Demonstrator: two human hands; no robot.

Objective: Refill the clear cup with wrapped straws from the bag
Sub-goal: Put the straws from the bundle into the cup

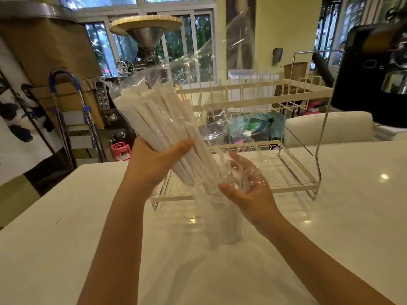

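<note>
A: Which way does the clear crinkly plastic bag (176, 89) of white paper-wrapped straws (163, 126) run?

B: Tilted, top upper-left, bottom toward the clear plastic cup (222, 219) on the white table (330, 216).

A: Hands?

B: Left hand (154, 159) grips the bundle; right hand (244, 186) spread wide under it.

No writing can be read anywhere, not even on the bag of straws (158, 119) (its clear film looks unprinted).

A café-style kitchen: past the grip, a white counter (66, 216) carries a cream dish rack (253, 95); farther left stand a funnel-topped grinding machine (145, 38) and a pink gas cylinder (120, 150).
</note>
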